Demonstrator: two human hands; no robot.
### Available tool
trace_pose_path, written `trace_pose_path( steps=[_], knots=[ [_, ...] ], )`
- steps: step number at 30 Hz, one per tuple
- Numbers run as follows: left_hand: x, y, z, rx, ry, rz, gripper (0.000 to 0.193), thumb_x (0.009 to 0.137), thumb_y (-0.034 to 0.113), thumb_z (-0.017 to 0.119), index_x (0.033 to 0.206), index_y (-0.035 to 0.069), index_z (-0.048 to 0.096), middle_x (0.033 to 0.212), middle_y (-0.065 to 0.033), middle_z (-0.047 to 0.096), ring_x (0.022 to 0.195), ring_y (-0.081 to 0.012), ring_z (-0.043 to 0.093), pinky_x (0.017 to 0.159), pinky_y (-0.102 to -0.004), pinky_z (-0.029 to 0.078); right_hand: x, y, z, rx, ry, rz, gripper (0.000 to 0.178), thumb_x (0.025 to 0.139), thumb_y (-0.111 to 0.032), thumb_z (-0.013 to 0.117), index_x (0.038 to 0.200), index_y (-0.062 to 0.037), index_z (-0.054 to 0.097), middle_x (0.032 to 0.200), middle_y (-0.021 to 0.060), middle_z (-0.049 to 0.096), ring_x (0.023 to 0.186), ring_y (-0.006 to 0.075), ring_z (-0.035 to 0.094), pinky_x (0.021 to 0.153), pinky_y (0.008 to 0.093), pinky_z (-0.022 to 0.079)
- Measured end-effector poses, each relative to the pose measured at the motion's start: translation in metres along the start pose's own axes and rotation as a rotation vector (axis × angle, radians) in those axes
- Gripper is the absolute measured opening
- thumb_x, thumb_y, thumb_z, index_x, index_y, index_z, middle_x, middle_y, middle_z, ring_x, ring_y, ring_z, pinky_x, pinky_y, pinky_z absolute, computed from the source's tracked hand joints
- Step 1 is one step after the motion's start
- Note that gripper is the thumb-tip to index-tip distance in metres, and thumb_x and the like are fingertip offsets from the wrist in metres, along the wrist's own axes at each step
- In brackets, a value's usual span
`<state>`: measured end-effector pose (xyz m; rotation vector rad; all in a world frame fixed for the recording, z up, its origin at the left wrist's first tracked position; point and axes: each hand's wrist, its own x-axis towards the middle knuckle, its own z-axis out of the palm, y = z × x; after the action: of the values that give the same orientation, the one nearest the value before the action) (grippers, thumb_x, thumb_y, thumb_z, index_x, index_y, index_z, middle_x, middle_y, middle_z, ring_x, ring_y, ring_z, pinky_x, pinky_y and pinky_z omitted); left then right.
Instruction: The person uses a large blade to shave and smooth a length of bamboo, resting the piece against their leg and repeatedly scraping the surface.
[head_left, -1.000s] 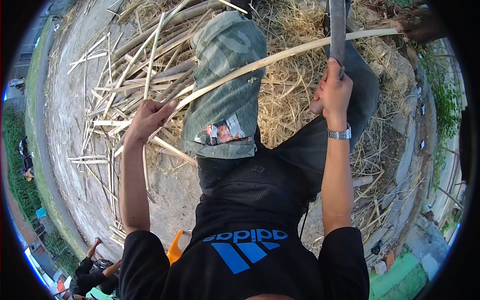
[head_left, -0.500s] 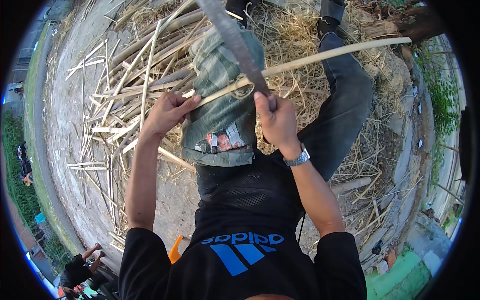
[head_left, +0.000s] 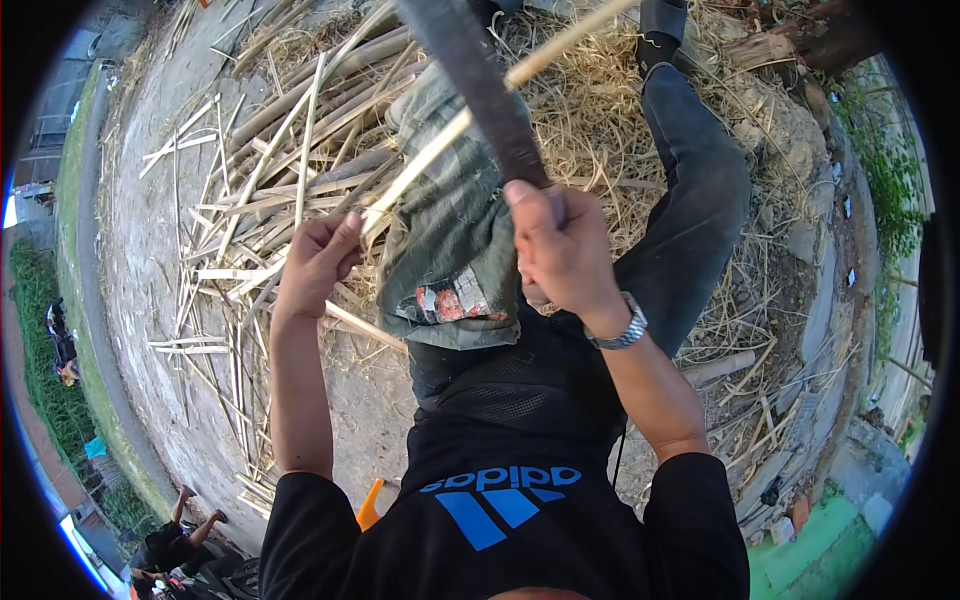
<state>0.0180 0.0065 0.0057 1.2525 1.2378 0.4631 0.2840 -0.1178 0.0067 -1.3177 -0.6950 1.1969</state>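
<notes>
Left hand (head_left: 322,262) pinching pale strip (head_left: 420,168) | right hand (head_left: 570,250) gripping long knife (head_left: 478,90), overlapping the strip in view | black shirt (head_left: 592,528) bearing blue lettering (head_left: 503,478) and slanted blue bars (head_left: 470,520)

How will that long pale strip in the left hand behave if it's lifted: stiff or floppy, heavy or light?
The pale strip is probably fairly stiff, as its visible length runs nearly straight. It's likely light for its length: it looks slim, and the left hand only pinches it. Being thin, it may flex under the blade crossing it.
</notes>
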Motion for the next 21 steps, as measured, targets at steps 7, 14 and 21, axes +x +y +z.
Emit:
trace_pose_path(
  steps=[7,14,21],
  knots=[
    [-0.001,0.074,-0.017,0.105,0.616,0.784,0.021,0.106,0.019,0.064,0.108,0.001,0.072,0.079,-0.0009,0.069,0.059,-0.0019,0.050,0.052,-0.0184,0.036,-0.010,-0.058,-0.016,0.031,0.063,-0.282,0.033,0.095,-0.019,0.079,0.072,-0.0041,0.061,0.055,-0.0025,0.056,0.043,0.0054,0.052,0.043,0.0228,0.042],
    [-0.024,0.214,-0.004,-0.174,0.868,1.324,0.028,0.109,0.014,0.052,0.124,-0.008,0.059,0.105,-0.0226,0.071,0.078,-0.0254,0.069,0.072,-0.0337,0.055,0.006,-0.076,0.027,0.113,-0.003,-0.520,0.020,0.093,-0.004,0.078,0.085,-0.0028,0.059,0.088,0.0073,0.070,0.098,0.0219,0.074,0.101,0.0405,0.057],
    [-0.024,0.184,0.077,-0.488,0.156,1.296,0.028,0.110,0.016,0.045,0.126,-0.005,0.054,0.117,-0.0310,0.068,0.103,-0.0457,0.073,0.089,-0.0486,0.065,0.022,-0.073,0.006,0.128,-0.077,-0.467,0.019,0.087,-0.009,0.085,0.094,0.0006,0.070,0.083,0.0039,0.070,0.075,0.0118,0.063,0.070,0.0306,0.044]
  ],
)
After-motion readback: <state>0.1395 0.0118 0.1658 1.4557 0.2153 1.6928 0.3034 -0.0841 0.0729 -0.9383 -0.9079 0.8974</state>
